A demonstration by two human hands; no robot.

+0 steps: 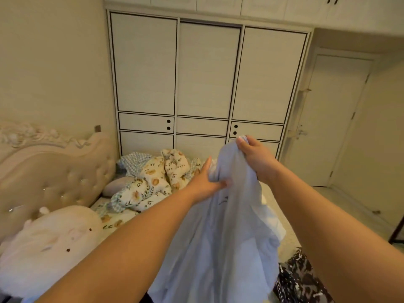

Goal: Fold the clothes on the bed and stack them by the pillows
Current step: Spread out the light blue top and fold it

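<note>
The pale blue garment (220, 232) hangs in the air above the bed (288, 237), its long axis running near vertical from the raised top edge down toward the person. The right hand (253, 154) pinches the topmost bunch of cloth, and the left hand (207, 180) grips a fold just below and to the left. Judged from this, the hands must separate sideways to open the top edge; the pillows (50, 241) lie well off to the left.

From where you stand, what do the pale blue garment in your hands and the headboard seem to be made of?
The pale blue garment looks like thin, soft woven or knit cloth, perhaps cotton: it drapes limply and bunches where the left hand and right hand grip it. The headboard looks like padded, button-tufted leather or imitation leather under a carved frame, with a slight sheen.
</note>
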